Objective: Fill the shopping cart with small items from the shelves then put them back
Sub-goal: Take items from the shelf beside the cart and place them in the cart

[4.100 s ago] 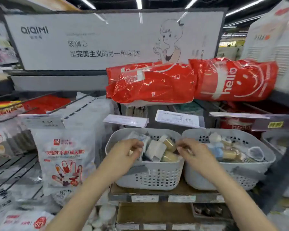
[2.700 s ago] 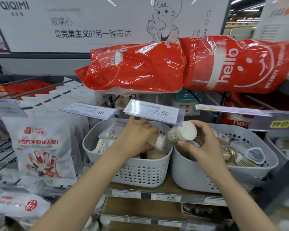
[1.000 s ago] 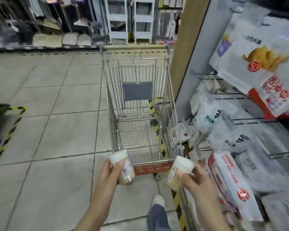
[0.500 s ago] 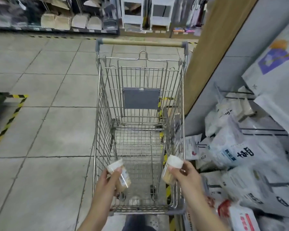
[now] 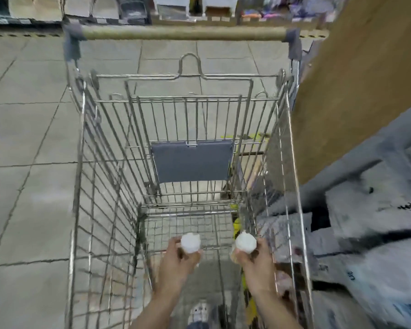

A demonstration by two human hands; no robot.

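Both hands are down inside the shopping cart (image 5: 81,186), low near its end closest to the person, and each carries a small jar with a white cap. The left hand (image 5: 176,260) has its fingers wrapped around the left jar (image 5: 190,243); the right hand (image 5: 256,262) grasps the right jar (image 5: 246,242) the same way. Neither jar looks to be resting on the cart's wire floor yet, though the blur makes that hard to judge.

Apart from what the hands hold, the cart's basket shows nothing in it, and its grey flap (image 5: 191,161) hangs at the far end below the handle (image 5: 183,33). So I would say the filling has barely started: these look like the first two items, about to be let go. More loading is left, and then the whole return to the shelves, where white bags (image 5: 377,269) lie just to the right of the cart.
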